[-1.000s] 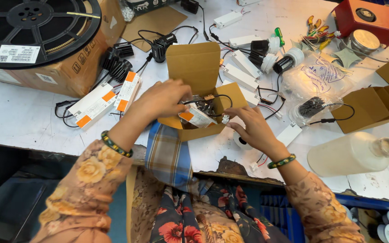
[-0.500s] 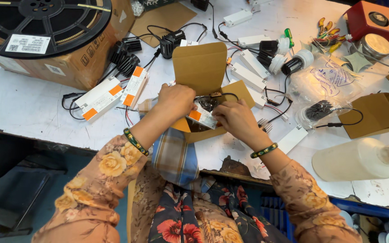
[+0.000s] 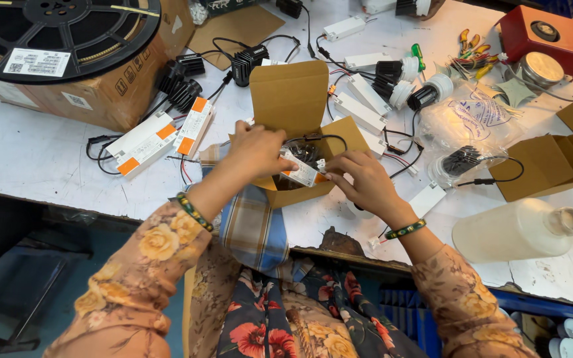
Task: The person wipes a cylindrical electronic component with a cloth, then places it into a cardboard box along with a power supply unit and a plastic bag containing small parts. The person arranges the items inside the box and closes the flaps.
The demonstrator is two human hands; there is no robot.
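Now both hands meet over the small open cardboard box (image 3: 300, 132), gripping a white-and-orange LED driver (image 3: 302, 172).

Left hand (image 3: 254, 149) comes in from the box's left side, fingers curled tight around the driver's near end; right hand (image 3: 364, 180) pinches the other end, thumb and fingertips closed on it. Driver sits tilted right at the box mouth, above a black finned lamp body (image 3: 306, 152) with its black cable looping over the box's right flap. Left of the box lie two more white-and-orange drivers (image 3: 167, 138) beside a big carton (image 3: 111, 99) carrying a black reel (image 3: 61, 30). Right of the box, a clear bag (image 3: 462, 149) holds another black lamp, and nearer the table edge a milky plastic bottle (image 3: 515, 232) lies on its side.
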